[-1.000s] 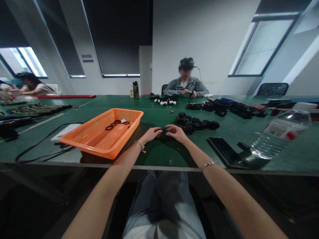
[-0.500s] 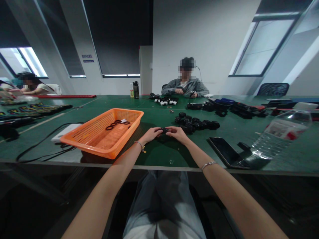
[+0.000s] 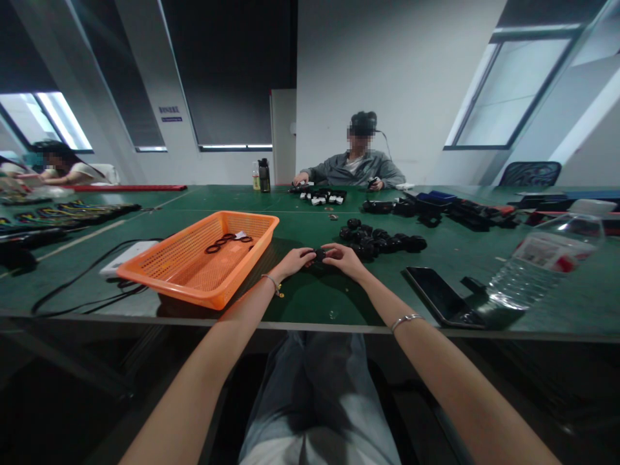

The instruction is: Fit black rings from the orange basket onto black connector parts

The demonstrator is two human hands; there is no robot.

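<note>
Between my two hands is a small black rounded part [image 3: 320,254], held just above the green table [image 3: 300,300]. My left hand [image 3: 294,261] pinches it from the left with closed fingers. From the right, the fingertips of my right hand [image 3: 345,259] are closed on the same part. Its exact kind is too small to tell. Just beyond my right hand lies a pile of similar black round parts [image 3: 382,241]. To the left of my left hand stands an orange plastic basket [image 3: 169,289] with several black rings [image 3: 213,248] inside.
At the right are a phone [image 3: 440,296] and a large water bottle [image 3: 537,258]. A white power strip [image 3: 128,257] with black cables lies left of the basket. Across the table a person [image 3: 356,165] sits behind black-and-white parts [image 3: 322,197]. Black items [image 3: 445,208] lie farther right.
The black part has turned slightly between my fingers; my hands have hardly moved. The person across has reached one hand out toward the parts on the table.
</note>
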